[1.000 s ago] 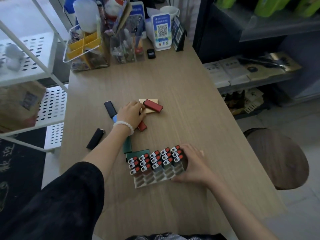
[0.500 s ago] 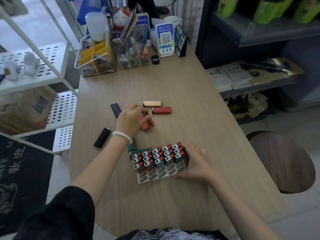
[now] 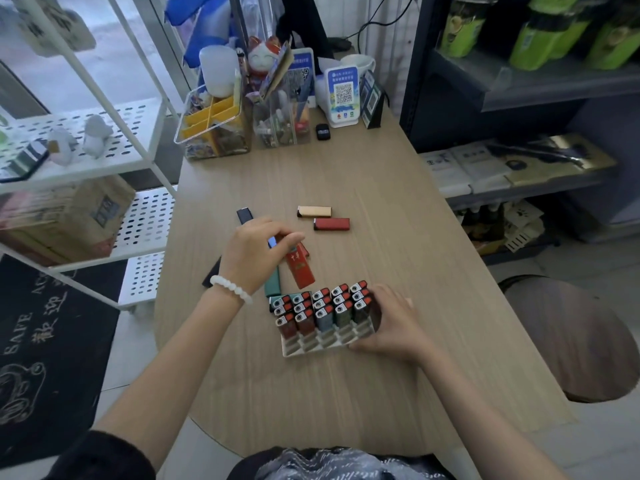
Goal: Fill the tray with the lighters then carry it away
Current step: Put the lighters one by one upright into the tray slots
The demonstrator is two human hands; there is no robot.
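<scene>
Head view: left hand [image 3: 254, 252] pinches a red lighter [image 3: 300, 270] just beyond the tray [image 3: 313, 346], near-centre on the table [image 3: 398, 220]; right hand [image 3: 394, 323], fingers curled, grips the tray's right end. Risk: the incoming lighter could knock the upright lighters [image 3: 322, 306] or miss the empty near row. Legible writing: "SAFE" on the left floor mat [image 3: 45, 358]; lighter print unreadable.

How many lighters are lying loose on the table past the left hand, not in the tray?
2 lie fully clear: a gold rectangular lighter and a red rectangular lighter beside it. Others sit partly hidden near the left hand.
</scene>
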